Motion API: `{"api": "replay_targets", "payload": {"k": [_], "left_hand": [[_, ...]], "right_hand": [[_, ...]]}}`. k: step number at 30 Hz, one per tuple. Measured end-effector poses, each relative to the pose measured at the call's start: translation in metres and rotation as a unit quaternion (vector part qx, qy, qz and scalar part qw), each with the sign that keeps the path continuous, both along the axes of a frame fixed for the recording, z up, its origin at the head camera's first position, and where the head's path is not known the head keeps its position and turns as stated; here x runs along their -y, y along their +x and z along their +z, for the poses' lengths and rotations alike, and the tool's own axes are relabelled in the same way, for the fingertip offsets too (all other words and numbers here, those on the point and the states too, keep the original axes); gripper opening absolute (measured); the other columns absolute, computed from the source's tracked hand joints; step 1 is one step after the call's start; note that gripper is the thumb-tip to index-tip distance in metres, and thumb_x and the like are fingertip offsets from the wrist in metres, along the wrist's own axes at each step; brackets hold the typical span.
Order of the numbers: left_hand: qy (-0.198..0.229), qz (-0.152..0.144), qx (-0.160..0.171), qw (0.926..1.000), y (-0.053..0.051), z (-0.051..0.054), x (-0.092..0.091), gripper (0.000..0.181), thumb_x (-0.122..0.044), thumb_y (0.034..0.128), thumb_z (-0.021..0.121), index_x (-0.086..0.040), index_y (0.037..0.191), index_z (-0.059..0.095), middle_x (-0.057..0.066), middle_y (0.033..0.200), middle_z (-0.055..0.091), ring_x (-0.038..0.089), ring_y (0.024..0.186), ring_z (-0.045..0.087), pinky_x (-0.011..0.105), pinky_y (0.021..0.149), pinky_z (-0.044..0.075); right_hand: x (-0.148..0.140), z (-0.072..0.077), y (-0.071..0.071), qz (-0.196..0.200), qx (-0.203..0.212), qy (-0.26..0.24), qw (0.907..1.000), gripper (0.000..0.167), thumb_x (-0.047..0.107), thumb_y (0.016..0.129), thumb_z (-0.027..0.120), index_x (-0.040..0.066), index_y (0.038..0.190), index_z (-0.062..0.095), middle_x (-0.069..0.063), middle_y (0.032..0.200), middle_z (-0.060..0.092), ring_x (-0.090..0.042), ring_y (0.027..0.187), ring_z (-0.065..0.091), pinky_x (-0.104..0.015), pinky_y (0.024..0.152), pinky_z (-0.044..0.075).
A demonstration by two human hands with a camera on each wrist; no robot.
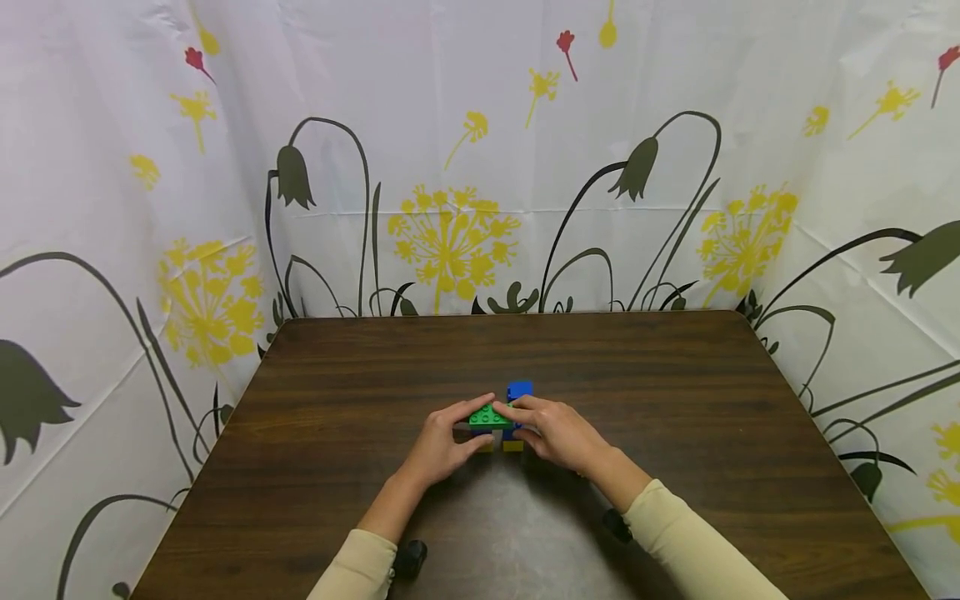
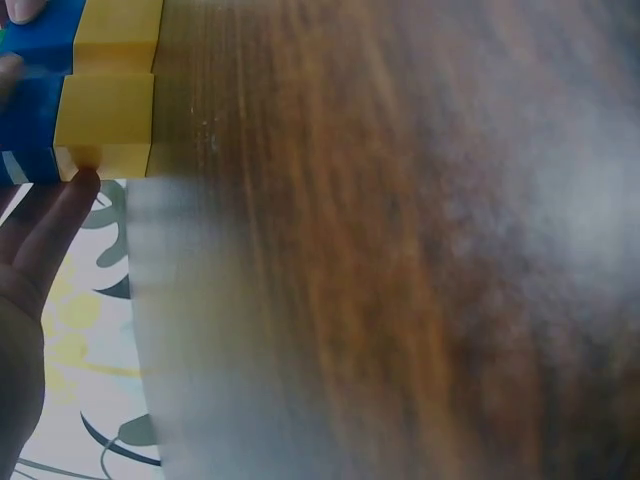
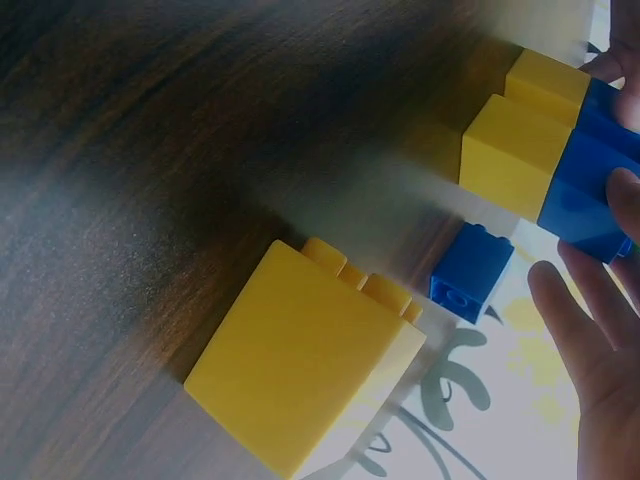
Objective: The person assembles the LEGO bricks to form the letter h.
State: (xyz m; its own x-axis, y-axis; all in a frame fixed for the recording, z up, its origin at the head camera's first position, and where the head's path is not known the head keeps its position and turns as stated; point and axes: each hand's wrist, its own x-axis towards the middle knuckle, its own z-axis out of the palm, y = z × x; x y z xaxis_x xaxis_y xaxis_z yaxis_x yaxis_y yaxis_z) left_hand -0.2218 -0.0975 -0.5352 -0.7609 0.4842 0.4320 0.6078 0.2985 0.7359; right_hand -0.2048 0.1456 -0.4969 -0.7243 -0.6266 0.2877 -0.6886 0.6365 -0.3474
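Observation:
Between the hands stands a small stack of toy bricks: a green studded brick (image 1: 489, 417) on top, blue bricks (image 3: 590, 195) below it and two yellow bricks (image 3: 515, 150) at the bottom. The left hand (image 1: 442, 442) grips the stack's left side, thumb in front and fingers at the green brick. From the right, the right hand (image 1: 558, 433) holds it, its index finger on the green brick and its thumb against the blue. Just behind the stack is another blue brick (image 1: 520, 389). Fingers hide parts of the green and blue bricks.
A large-looking yellow brick (image 3: 305, 360) lies close to the right wrist, mostly hidden by the arm in the head view. The brown wooden table (image 1: 337, 375) reaches back to a flower-printed curtain (image 1: 450, 83).

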Motion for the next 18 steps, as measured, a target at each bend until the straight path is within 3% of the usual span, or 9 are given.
{"api": "replay_targets", "payload": {"k": [6, 13, 18], "left_hand": [[0.03, -0.004, 0.011, 0.9995, 0.0, -0.0026, -0.0006, 0.048, -0.016, 0.0925, 0.069, -0.022, 0.139, 0.057, -0.002, 0.123, 0.065, 0.015, 0.102, 0.066, 0.038, 0.081, 0.057], [0.022, -0.004, 0.018, 0.9996, -0.0016, -0.0013, -0.0014, 0.048, -0.015, 0.0909, 0.071, -0.015, 0.137, 0.058, 0.0, 0.127, 0.063, 0.016, 0.104, 0.066, 0.036, 0.081, 0.057], [0.013, 0.002, 0.03, 0.9995, -0.0024, -0.0007, -0.0008, 0.045, -0.016, 0.0895, 0.073, -0.017, 0.132, 0.059, -0.001, 0.118, 0.066, 0.014, 0.099, 0.067, 0.035, 0.082, 0.057]], "right_hand": [[0.0, -0.0008, 0.0005, 0.003, -0.004, -0.009, 1.0, 0.063, 0.015, 0.089, 0.074, 0.024, 0.146, 0.048, 0.0, 0.124, 0.062, -0.009, 0.088, 0.064, -0.024, 0.073, 0.054], [-0.0001, 0.0011, 0.001, -0.005, -0.001, -0.011, 0.9999, 0.065, 0.014, 0.088, 0.076, 0.024, 0.146, 0.049, -0.001, 0.129, 0.062, -0.014, 0.097, 0.066, -0.03, 0.078, 0.056], [-0.0008, 0.002, 0.0018, -0.008, 0.017, -0.011, 0.9998, 0.069, 0.014, 0.087, 0.076, 0.023, 0.149, 0.045, -0.001, 0.133, 0.06, -0.016, 0.104, 0.065, -0.034, 0.084, 0.055]]}}
